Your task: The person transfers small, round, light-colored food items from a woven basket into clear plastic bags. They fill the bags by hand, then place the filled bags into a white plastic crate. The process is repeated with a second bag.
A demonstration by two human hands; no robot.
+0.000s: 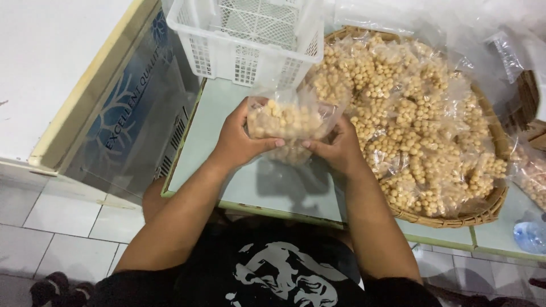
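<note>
Both hands grip snack bag (pixel 287 122) | woven tray (pixel 455 219) right | white basket (pixel 244 40) behind

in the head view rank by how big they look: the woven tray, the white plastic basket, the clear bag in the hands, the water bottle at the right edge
1. woven tray, largest
2. white plastic basket, cut off by the frame top, so unsure
3. clear bag of round snacks, held by left hand and right hand
4. water bottle, mostly out of frame

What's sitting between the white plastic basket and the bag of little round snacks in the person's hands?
Nothing: in the head view, only bare pale green table separates the white basket from the clear bag held by the left hand and right hand.
</note>
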